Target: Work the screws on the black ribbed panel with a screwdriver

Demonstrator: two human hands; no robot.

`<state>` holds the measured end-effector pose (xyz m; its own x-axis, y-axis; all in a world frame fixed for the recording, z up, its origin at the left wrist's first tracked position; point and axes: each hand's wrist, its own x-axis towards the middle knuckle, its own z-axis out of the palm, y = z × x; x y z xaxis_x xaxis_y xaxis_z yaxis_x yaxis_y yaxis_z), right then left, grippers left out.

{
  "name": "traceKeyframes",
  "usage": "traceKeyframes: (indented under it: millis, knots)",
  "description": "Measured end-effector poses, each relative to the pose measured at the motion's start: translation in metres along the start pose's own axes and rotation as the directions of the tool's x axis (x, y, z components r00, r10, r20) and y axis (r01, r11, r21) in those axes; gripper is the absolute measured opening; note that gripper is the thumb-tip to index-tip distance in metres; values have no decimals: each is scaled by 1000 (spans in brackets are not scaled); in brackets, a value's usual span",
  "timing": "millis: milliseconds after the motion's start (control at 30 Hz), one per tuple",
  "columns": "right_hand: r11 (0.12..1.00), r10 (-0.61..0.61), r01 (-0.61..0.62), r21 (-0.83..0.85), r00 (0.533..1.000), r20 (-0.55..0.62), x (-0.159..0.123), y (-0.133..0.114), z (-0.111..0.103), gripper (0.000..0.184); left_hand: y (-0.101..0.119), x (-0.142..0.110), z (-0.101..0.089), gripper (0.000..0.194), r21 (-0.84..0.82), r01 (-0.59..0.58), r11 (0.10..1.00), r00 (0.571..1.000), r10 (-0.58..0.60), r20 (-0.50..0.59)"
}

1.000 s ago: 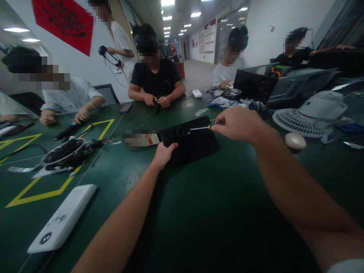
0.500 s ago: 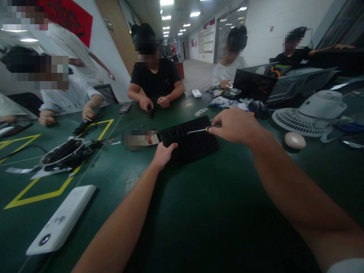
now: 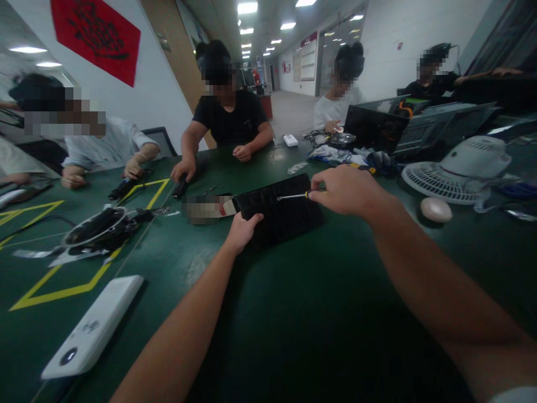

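Note:
A flat black rectangular panel [image 3: 285, 221] lies tilted over the green table in front of me. My left hand [image 3: 244, 229] grips its near left side, thumb on top and the other fingers out of sight beneath. Closed around a screwdriver [image 3: 293, 196] is my right hand [image 3: 346, 190], which hides most of the handle. The thin metal shaft points left, and its tip meets the panel's upper face near the middle. Whether a screw sits under the tip is too dark to tell. Just beyond my left hand is a small pale and red box [image 3: 226, 206], partly blurred out.
On the green table [image 3: 268, 313] lie a white oblong device [image 3: 94, 327] at left, a bundle of black straps [image 3: 98, 226], a white fan [image 3: 461, 170] and a pale mouse [image 3: 436, 210] at right. Across it, a co-worker's hand [image 3: 184, 168] touches a dark tool [image 3: 180, 186].
My hands, the panel and the screwdriver stay nearly in place. The co-worker opposite has shifted the dark tool toward the left. A standing person at far left has left the view.

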<state>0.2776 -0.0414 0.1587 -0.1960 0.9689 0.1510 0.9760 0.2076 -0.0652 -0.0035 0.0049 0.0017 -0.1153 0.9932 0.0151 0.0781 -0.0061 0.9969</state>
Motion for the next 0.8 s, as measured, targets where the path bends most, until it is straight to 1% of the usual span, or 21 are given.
traceKeyframes:
  millis: [267, 433, 600, 800]
  knots:
    - [999, 22, -20, -37, 998, 65, -1, -5, -2, 42, 2, -1, 0, 43, 28, -14, 1000, 1000, 14, 6]
    - [999, 36, -33, -23, 992, 119, -1, -5, -3, 42, 4, -3, 0, 43, 22, -15, 1000, 1000, 14, 18]
    - [1000, 19, -19, -7, 997, 81, -2, -4, 0, 33, 6, -4, 1, 43, 31, -10, 999, 1000, 10, 12]
    - [1000, -3, 4, -18, 999, 41, -4, -2, 0, 28, 6, -4, 1, 44, 15, 17, 1000, 1000, -17, 2]
